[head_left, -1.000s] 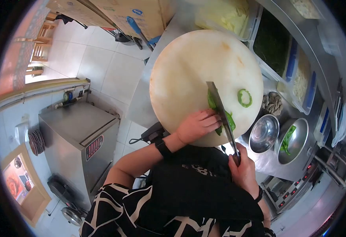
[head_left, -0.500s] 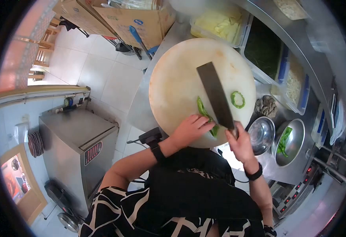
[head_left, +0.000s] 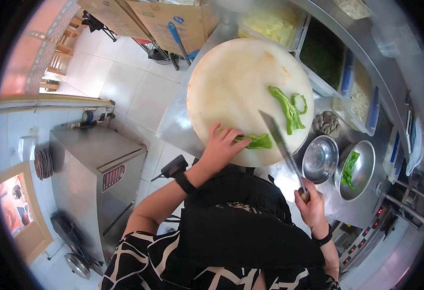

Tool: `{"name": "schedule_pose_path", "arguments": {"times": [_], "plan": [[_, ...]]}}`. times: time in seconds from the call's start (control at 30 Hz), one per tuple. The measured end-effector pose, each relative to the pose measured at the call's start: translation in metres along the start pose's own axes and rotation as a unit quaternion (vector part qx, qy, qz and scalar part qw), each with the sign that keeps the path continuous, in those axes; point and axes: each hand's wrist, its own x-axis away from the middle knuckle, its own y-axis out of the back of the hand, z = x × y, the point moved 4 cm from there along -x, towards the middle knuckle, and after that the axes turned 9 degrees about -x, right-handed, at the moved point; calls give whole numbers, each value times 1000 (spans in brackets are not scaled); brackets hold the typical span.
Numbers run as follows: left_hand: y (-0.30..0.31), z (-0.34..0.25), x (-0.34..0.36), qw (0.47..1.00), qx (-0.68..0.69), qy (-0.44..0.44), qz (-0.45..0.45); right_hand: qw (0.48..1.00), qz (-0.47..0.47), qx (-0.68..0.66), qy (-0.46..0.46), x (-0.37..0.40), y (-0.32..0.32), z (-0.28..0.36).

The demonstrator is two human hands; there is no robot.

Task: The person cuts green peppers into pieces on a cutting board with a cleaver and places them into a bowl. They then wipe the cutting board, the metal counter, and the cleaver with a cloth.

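Observation:
My right hand [head_left: 311, 205] grips the handle of a cleaver [head_left: 280, 140], seen nearly edge-on over the right part of a round cutting board [head_left: 231, 82]. At the board's near edge, my left hand [head_left: 223, 146] has its fingers curled over a piece of green pepper [head_left: 259, 141], hiding part of it. Right of the blade lies a flattened pepper strip [head_left: 289, 112], against a curled green pepper ring [head_left: 301, 103].
Right of the board stand an empty metal bowl [head_left: 320, 158], a metal bowl [head_left: 365, 166] containing green pepper, and a crumpled cloth [head_left: 326, 124]. Food tubs [head_left: 320, 53] line the back right. Cardboard boxes [head_left: 173, 24] are at back left, a steel cabinet [head_left: 93, 154] at left.
The cleaver has moved right and toward me and turned edge-on. A pepper strip now lies beside the ring. My left hand has shifted slightly, still on pepper.

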Motion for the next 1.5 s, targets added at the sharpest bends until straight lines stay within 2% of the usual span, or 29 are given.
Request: {"name": "schedule_pose_path", "arguments": {"times": [0.07,0.13,0.2,0.3,0.4,0.47,0.57,0.67,0.73,0.8,0.87,0.93,1.0,1.07,1.13,1.2,1.27,1.33,1.37,1.47,1.5], "plan": [[1,-3,4,1000,9,18,-22,997,24,44,55,4,-5,8],[13,-2,4,992,58,90,-72,996,31,47,64,4,-6,11],[13,3,8,990,67,96,-76,994,44,49,84,5,-7,14],[16,12,13,987,101,99,-76,993,53,84,63,-2,-16,23],[18,13,17,980,156,92,-86,995,54,73,49,-28,-37,-2],[20,13,19,973,182,90,-108,994,35,62,85,-37,-40,-3],[22,7,28,972,174,106,-114,999,13,-44,16,-45,-41,-11],[21,-2,29,966,181,145,-118,997,-1,-75,-36,-33,-36,-1],[18,-8,28,959,192,170,-118,998,2,-51,-37,-20,-34,9],[15,-11,27,958,193,181,-107,998,41,8,43,-11,-36,30],[11,-12,30,957,195,195,-94,997,69,13,23,-15,-44,33],[10,-11,30,958,204,177,-96,995,64,38,65,-22,-57,19],[14,-7,32,955,221,178,-86,996,55,31,66,-34,-60,12],[16,-2,35,953,237,174,-75,997,71,-2,27,-39,-54,6],[16,3,41,941,258,191,-110,997,73,2,6,-34,-47,7],[20,5,43,944,246,186,-113,993,52,41,102,-24,-39,18],[20,7,42,948,235,179,-117,991,66,53,108,-17,-38,25],[17,5,41,960,209,132,-130,980,93,99,146,-15,-45,32],[16,5,41,961,211,126,-127,983,100,100,117,-19,-52,25],[13,7,35,968,184,107,-132,987,84,60,120,-26,-58,19],[12,8,34,971,182,116,-106,989,88,31,117,-27,-54,18]]}}
